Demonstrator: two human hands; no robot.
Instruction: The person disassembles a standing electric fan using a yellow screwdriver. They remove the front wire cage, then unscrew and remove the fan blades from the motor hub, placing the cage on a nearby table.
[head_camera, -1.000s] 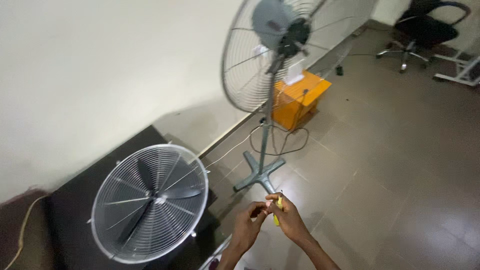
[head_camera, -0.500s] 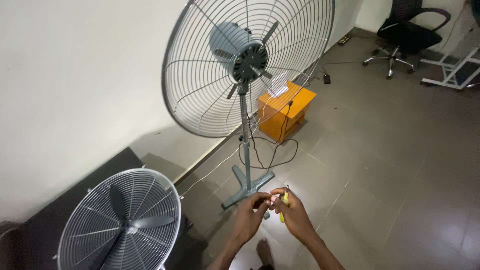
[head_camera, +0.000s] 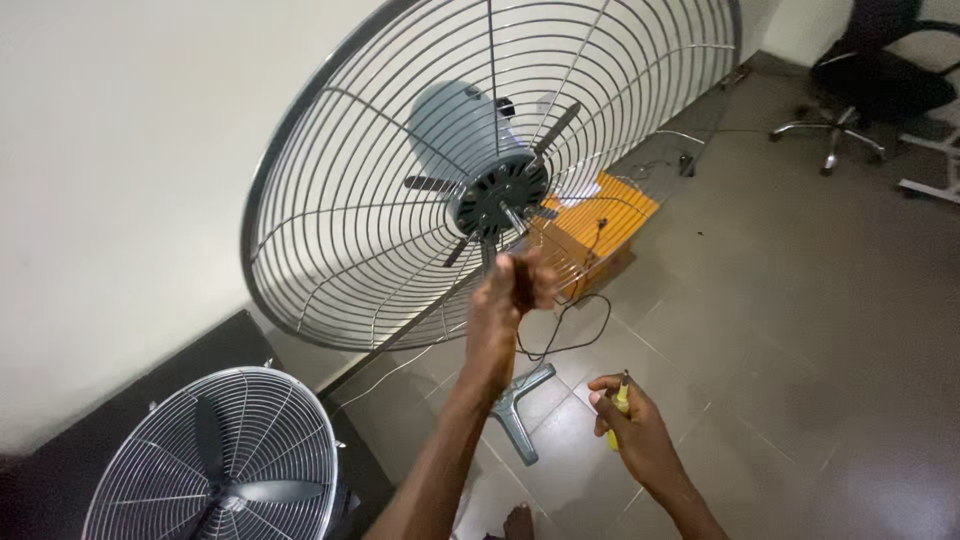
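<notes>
Head view: left hand (head_camera: 512, 285) pinched on motor shaft (head_camera: 515, 222), right hand (head_camera: 632, 432) closed around yellow screwdriver (head_camera: 620, 402). Risks tipping bladeless pedestal fan (head_camera: 480, 170) by pulling hard.

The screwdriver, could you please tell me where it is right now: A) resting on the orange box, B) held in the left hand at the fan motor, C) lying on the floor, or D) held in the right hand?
D: the yellow screwdriver sits in the right hand, low over the floor, while the left hand reaches up to the fan motor.
</notes>
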